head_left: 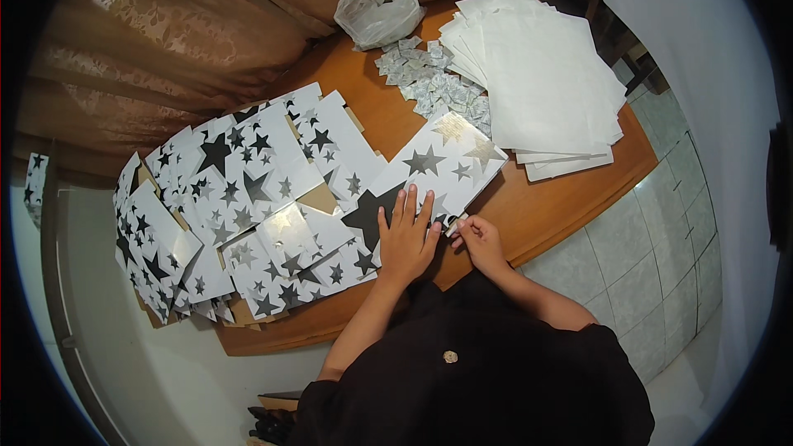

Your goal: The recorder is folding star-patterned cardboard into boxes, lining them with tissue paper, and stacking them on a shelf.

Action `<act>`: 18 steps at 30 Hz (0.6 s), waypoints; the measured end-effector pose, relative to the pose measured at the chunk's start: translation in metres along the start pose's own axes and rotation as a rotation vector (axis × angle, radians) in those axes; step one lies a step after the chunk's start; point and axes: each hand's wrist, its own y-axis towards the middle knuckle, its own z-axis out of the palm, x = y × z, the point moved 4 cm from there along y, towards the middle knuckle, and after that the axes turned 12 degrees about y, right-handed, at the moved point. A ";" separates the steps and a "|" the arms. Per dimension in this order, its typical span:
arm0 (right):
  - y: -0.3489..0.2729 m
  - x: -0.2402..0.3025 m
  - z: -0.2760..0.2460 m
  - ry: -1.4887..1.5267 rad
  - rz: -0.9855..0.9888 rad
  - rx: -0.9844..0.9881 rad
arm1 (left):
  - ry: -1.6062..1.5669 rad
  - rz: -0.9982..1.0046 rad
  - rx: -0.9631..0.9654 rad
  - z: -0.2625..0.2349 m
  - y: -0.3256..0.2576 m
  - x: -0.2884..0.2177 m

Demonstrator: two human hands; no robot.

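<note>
A flat white cardboard box blank [438, 163] printed with black and silver stars lies on the wooden table [545, 206] in front of me. My left hand [406, 239] presses flat on its near end, fingers spread. My right hand [479, 241] pinches a small flap at the blank's near corner [456, 223] between thumb and fingers. To the left lies a fanned heap of several similar star-printed blanks [239, 206], overlapping each other.
A stack of white tissue sheets [537, 74] covers the far right of the table. Several small silvery sachets [429, 83] lie beside it, with a clear plastic bag [380, 8] behind. Brown curtain hangs at the back; tiled floor is to the right.
</note>
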 end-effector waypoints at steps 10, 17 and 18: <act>0.001 -0.001 0.003 0.025 -0.054 0.039 | 0.009 0.005 0.022 0.005 -0.002 0.000; 0.004 0.019 0.008 -0.239 -0.107 -0.081 | 0.003 0.033 0.012 -0.002 -0.001 -0.001; 0.002 0.026 0.006 -0.424 -0.159 -0.089 | 0.009 0.033 0.005 -0.001 -0.001 0.000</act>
